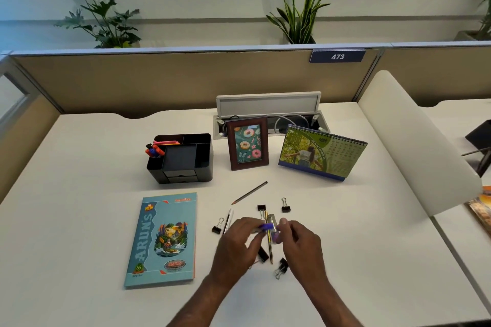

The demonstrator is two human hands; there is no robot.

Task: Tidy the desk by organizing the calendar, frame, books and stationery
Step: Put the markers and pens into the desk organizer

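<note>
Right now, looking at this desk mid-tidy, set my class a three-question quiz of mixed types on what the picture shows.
1. True or false: the notebook lies flat, left of the hands.
2. Which stands between the black organizer and the calendar? A) plant B) photo frame C) binder clip
3. Fill in: the loose pencil lies in front of the ____.

Key: 1 true; 2 B; 3 photo frame. Both the left hand and the right hand hold small purple-capped items.

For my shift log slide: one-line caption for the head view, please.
Both hands, left hand and right hand, hold a small purple-capped item above scattered binder clips on the desk.
</note>
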